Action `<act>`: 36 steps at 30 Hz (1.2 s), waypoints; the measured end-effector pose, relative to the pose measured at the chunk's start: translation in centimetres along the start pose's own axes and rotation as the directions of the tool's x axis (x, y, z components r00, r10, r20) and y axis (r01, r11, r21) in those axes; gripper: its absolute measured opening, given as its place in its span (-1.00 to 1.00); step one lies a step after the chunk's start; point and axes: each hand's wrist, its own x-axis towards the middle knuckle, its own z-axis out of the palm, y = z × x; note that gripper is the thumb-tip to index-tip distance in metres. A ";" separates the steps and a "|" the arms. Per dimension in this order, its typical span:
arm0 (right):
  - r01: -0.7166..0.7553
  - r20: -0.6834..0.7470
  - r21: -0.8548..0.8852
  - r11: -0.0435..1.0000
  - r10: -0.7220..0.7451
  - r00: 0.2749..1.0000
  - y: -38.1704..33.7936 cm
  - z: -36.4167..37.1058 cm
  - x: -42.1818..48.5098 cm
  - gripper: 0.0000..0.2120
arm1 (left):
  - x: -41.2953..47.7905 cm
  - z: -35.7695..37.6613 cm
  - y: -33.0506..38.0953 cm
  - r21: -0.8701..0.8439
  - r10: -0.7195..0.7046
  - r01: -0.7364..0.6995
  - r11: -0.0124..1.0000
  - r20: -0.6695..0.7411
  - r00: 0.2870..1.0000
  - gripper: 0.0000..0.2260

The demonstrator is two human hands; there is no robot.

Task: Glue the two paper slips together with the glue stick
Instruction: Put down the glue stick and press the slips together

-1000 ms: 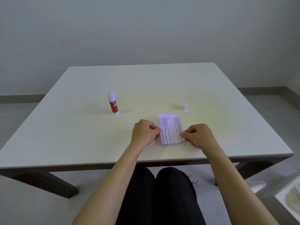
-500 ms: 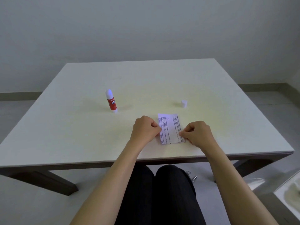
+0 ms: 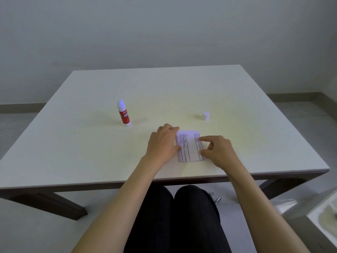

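The paper slips (image 3: 190,146) lie flat on the white table (image 3: 91,152) as one white rectangle, with printed text along both long sides. I cannot make out their seam. My left hand (image 3: 162,143) rests at the left edge, fingers stretched forward and thumb touching the paper. My right hand (image 3: 218,152) is at the right edge, its index fingertip and thumb pressing down on the paper. The red and white glue stick (image 3: 124,114) stands upright to the far left, apart from both hands. Its small white cap (image 3: 205,116) stands behind the paper.
The table's near edge (image 3: 182,179) runs just in front of the paper, above my lap. A pale surface (image 3: 324,216) sits low at the right, beside the table leg. A grey wall stands behind the table.
Both hands have loosened from closed pinches on the paper's edges. My left fingers now stretch forward, and my right index finger points onto the paper. The paper stays flat in place.
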 end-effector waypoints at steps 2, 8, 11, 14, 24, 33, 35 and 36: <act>0.004 0.017 -0.004 1.000 -0.004 1.000 0.0 0.0 0.2 -0.57 | 0.1 -0.2 -0.6 0.061 0.116 -0.123 0.991 0.111 0.987 -0.40; 0.023 0.036 -0.034 0.999 -0.021 0.999 -1.0 1.2 1.0 -0.56 | 0.0 -0.4 -2.7 0.097 0.109 -0.144 0.985 0.295 0.949 -0.28; 0.029 0.042 -0.048 0.998 -0.027 0.999 -2.3 2.5 1.5 -0.55 | 0.1 -1.2 -4.5 0.086 0.084 -0.115 0.990 0.304 0.949 -0.25; 0.033 0.055 -0.135 0.990 -0.026 0.998 -3.8 3.9 1.6 -0.55 | 0.0 -1.7 -6.5 0.040 0.074 -0.089 0.995 0.290 0.954 -0.23; 0.427 0.185 -0.514 0.744 -0.390 0.902 -4.3 7.3 -2.1 -0.23 | -0.6 -1.1 -8.5 -0.091 0.131 -0.109 0.990 0.286 0.949 -0.25; 0.355 0.259 -0.620 0.699 -0.245 0.934 -5.4 7.4 2.5 -0.23 | -0.3 -0.8 -8.3 -0.062 0.129 -0.116 0.991 0.283 0.950 -0.22; 0.428 0.277 -0.584 0.690 -0.326 0.904 -5.0 8.6 0.4 -0.14 | -0.3 -0.7 -8.4 -0.066 0.127 -0.113 0.991 0.285 0.950 -0.23; 0.465 0.291 -0.564 0.683 -0.362 0.886 -4.5 8.9 -0.4 -0.10 | -0.3 -0.7 -8.4 -0.074 0.128 -0.111 0.991 0.285 0.950 -0.22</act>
